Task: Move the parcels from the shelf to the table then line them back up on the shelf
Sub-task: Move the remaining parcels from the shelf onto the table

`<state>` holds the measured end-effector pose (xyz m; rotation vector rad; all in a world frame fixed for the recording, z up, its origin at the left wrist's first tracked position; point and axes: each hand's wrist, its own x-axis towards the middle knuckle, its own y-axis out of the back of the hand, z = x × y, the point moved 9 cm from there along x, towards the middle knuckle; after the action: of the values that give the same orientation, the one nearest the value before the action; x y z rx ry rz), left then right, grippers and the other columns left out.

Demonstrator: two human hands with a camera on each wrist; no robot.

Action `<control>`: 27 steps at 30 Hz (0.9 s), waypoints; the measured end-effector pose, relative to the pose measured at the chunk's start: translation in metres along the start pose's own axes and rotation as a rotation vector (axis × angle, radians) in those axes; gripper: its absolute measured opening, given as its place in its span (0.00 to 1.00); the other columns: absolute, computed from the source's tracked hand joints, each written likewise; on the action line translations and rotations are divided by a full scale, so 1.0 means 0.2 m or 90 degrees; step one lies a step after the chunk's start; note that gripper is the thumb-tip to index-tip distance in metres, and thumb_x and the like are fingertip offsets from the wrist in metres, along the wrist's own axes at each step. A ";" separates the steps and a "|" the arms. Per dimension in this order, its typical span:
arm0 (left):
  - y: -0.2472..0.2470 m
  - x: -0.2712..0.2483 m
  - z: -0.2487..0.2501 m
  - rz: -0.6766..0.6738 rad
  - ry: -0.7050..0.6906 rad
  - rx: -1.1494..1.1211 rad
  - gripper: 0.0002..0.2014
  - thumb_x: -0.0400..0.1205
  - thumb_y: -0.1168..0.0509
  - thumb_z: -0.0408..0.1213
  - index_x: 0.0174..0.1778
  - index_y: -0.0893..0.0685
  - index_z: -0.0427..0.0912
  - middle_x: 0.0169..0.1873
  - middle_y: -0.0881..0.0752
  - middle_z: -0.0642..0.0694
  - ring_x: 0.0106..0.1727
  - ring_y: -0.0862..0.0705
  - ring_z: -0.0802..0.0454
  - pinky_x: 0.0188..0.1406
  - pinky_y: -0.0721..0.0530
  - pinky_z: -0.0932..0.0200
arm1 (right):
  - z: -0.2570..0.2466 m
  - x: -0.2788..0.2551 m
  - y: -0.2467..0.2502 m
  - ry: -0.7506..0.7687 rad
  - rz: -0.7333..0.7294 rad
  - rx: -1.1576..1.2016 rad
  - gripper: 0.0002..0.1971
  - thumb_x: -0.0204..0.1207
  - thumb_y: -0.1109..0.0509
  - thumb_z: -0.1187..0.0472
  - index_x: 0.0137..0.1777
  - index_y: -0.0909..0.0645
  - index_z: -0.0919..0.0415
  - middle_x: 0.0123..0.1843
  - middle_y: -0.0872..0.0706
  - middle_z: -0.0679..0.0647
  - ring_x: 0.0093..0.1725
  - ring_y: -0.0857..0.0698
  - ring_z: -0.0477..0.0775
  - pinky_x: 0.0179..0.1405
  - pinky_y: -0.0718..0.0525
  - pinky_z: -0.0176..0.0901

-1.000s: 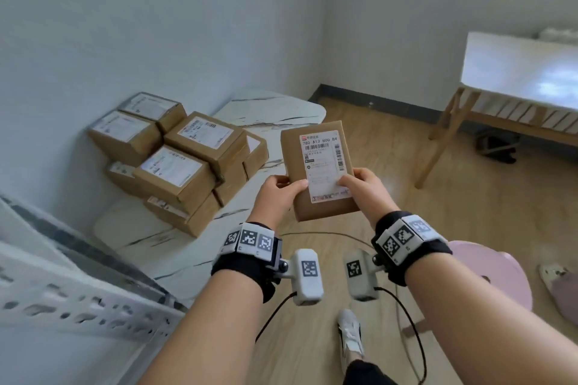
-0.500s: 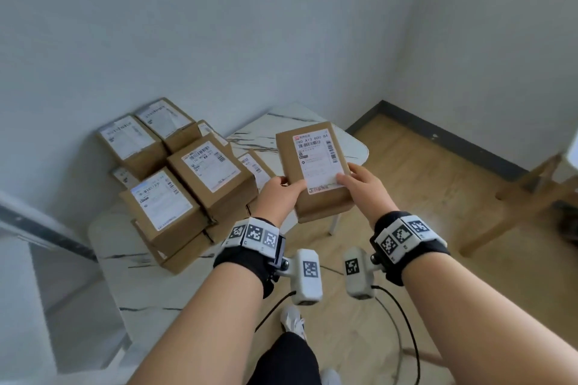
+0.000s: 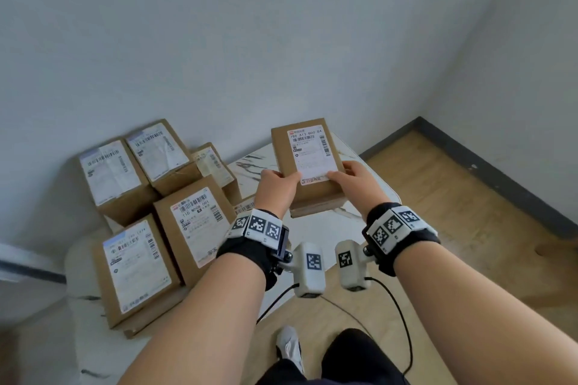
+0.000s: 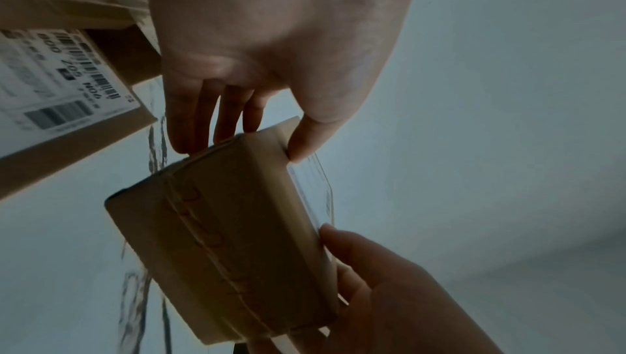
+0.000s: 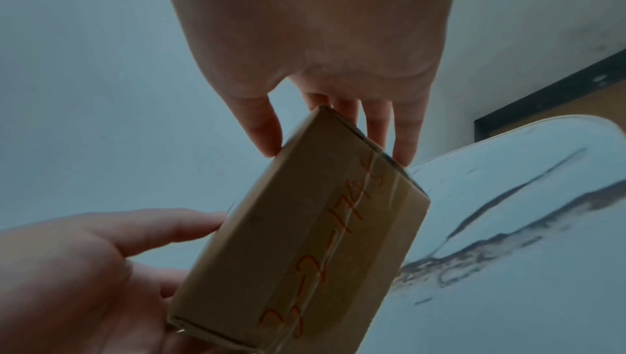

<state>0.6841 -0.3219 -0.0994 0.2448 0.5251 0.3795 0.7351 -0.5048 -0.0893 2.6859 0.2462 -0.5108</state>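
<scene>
Cardboard parcel (image 3: 308, 166), white label up, red scrawl underneath.

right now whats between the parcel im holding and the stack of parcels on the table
In the head view, only a bare strip of marble tabletop separates the held parcel from the stacked parcels. The left hand grips the held parcel's near corner on that side.

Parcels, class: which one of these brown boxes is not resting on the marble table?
The parcel labelled 780 A13, held up by the left hand and right hand; the other parcels sit stacked on the table.
</scene>
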 end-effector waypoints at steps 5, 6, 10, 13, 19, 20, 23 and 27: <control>0.07 0.22 0.02 0.047 0.052 -0.024 0.20 0.77 0.33 0.49 0.62 0.19 0.44 0.51 0.12 0.48 0.47 0.14 0.49 0.45 0.16 0.55 | -0.15 0.29 -0.14 0.032 -0.076 -0.051 0.23 0.78 0.31 0.54 0.73 0.26 0.54 0.64 0.17 0.50 0.60 0.16 0.52 0.65 0.18 0.54; 0.09 0.26 0.02 0.062 0.060 -0.025 0.21 0.77 0.34 0.49 0.63 0.20 0.44 0.52 0.12 0.48 0.47 0.14 0.48 0.43 0.17 0.56 | -0.18 0.34 -0.17 0.039 -0.096 -0.063 0.23 0.78 0.31 0.55 0.73 0.26 0.53 0.64 0.16 0.50 0.59 0.16 0.52 0.64 0.18 0.53; 0.20 0.37 0.03 0.138 0.099 -0.002 0.18 0.82 0.35 0.45 0.65 0.23 0.42 0.52 0.15 0.49 0.48 0.16 0.48 0.41 0.19 0.56 | -0.29 0.52 -0.33 0.063 -0.207 -0.105 0.20 0.80 0.32 0.57 0.72 0.25 0.53 0.60 0.16 0.50 0.57 0.16 0.53 0.59 0.19 0.49; 0.27 0.42 0.02 0.168 0.134 0.010 0.14 0.84 0.36 0.41 0.64 0.20 0.43 0.56 0.15 0.47 0.52 0.17 0.47 0.56 0.16 0.52 | -0.33 0.64 -0.45 0.070 -0.292 -0.139 0.21 0.79 0.31 0.59 0.72 0.25 0.54 0.59 0.14 0.51 0.56 0.15 0.52 0.59 0.17 0.49; 0.37 0.51 -0.06 0.208 0.218 0.125 0.22 0.81 0.39 0.32 0.73 0.23 0.39 0.68 0.18 0.45 0.65 0.19 0.42 0.63 0.18 0.51 | -0.31 0.76 -0.66 0.057 -0.396 -0.179 0.25 0.76 0.31 0.64 0.73 0.27 0.56 0.58 0.13 0.53 0.56 0.14 0.53 0.57 0.15 0.51; 0.37 0.52 -0.07 0.208 0.224 0.127 0.25 0.80 0.40 0.30 0.76 0.25 0.41 0.72 0.21 0.44 0.69 0.21 0.42 0.67 0.20 0.49 | -0.29 0.77 -0.69 0.055 -0.411 -0.187 0.26 0.75 0.31 0.64 0.74 0.27 0.56 0.59 0.13 0.53 0.56 0.14 0.54 0.60 0.15 0.54; 0.35 0.50 -0.08 0.203 0.241 0.118 0.29 0.82 0.42 0.27 0.82 0.33 0.43 0.80 0.31 0.44 0.79 0.30 0.44 0.77 0.29 0.48 | -0.24 0.80 -0.75 0.053 -0.448 -0.204 0.28 0.75 0.31 0.65 0.76 0.29 0.55 0.64 0.14 0.53 0.59 0.14 0.53 0.62 0.15 0.53; 0.35 0.47 -0.06 0.246 0.217 0.067 0.28 0.84 0.46 0.26 0.82 0.34 0.44 0.81 0.32 0.45 0.80 0.32 0.44 0.77 0.28 0.46 | -0.24 0.80 -0.78 0.061 -0.461 -0.218 0.26 0.76 0.34 0.69 0.75 0.28 0.58 0.65 0.15 0.54 0.59 0.16 0.53 0.55 0.19 0.43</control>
<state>0.7321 -0.2193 -0.1285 0.3887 0.8382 0.7784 0.8599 -0.3282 -0.1639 2.2258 1.2330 -0.4787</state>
